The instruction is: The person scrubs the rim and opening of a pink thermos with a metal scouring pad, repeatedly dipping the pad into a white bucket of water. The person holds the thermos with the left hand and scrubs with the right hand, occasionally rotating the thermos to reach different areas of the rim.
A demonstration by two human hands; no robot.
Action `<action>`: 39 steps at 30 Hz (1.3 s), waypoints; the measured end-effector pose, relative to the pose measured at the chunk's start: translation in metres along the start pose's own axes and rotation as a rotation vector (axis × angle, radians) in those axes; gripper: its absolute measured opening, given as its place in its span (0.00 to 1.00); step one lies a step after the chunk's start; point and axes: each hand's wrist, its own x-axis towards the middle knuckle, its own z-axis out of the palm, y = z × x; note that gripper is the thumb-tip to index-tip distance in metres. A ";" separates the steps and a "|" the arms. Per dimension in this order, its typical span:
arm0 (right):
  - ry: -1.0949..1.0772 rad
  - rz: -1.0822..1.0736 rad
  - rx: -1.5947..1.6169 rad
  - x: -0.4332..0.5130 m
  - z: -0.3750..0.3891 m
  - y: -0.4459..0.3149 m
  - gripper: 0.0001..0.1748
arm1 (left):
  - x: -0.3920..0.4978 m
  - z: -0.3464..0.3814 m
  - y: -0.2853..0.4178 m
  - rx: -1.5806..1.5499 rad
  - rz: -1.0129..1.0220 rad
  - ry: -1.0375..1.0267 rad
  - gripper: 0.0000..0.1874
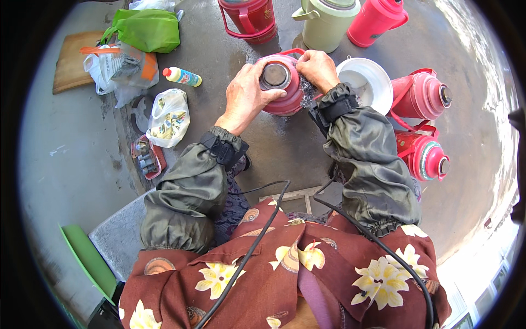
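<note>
A pink thermos flask [286, 100] with a round metal-coloured top stands on the wet concrete floor before me. My left hand [248, 92] grips its upper part from the left, thumb along the front of the top. On its right side my right hand [318, 70] pinches a grey scouring pad [307, 91] that touches the flask's wall. The flask's red handle arches behind it, near my right fingers. Just right of my right hand sits a white basin [380, 84], partly hidden by my wrist and sleeve.
A red flask [257, 24], a pale green flask [328, 26] and a pink flask [376, 20] stand beyond. Two red flasks [415, 96] [421, 158] lie at the right. On the left are a cleaner bottle [185, 77], a plastic bag [169, 119], a green bag [148, 33] and a wooden board [70, 66].
</note>
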 end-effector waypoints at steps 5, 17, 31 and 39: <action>-0.095 0.130 0.010 -0.031 -0.001 0.013 0.11 | -0.001 0.001 -0.001 -0.013 0.013 0.035 0.40; -0.428 -0.203 -0.116 0.065 0.001 -0.003 0.14 | 0.000 -0.001 0.001 -0.028 0.022 0.017 0.40; 0.144 0.032 0.011 -0.021 0.002 -0.007 0.10 | 0.000 -0.002 0.002 -0.029 -0.013 0.002 0.39; 0.165 0.107 0.012 -0.061 0.020 0.007 0.10 | 0.001 -0.001 0.004 0.003 -0.024 -0.011 0.39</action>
